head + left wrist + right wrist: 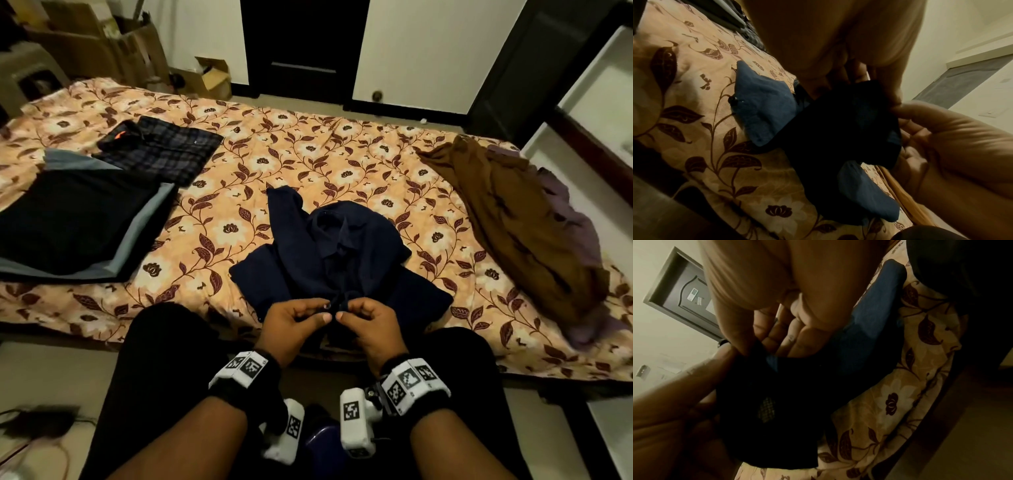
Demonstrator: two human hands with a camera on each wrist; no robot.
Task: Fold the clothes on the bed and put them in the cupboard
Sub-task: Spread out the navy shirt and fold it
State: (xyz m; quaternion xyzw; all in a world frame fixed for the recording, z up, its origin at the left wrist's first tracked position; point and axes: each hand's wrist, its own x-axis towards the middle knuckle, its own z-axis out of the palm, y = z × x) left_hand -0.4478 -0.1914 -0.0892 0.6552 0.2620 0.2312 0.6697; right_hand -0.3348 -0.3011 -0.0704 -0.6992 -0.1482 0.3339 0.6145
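Navy cloth of a collared shirt (337, 253) lies crumpled at the near edge of the floral bedsheet (308, 157), collar toward the far side, its near hem lifted between both hands. The left hand (294, 323) and right hand (368, 323) meet just above that hem, thumbs nearly touching, fingers curled in, each pinching a bit of the shirt's front edge by a small button; the wrist views show dark fabric bunched under the curled fingers (890, 91). To the far left lie a folded checked shirt (164, 150) and a folded black-and-grey garment (75, 219). A brown garment (513, 219) lies unfolded at the right, well apart.
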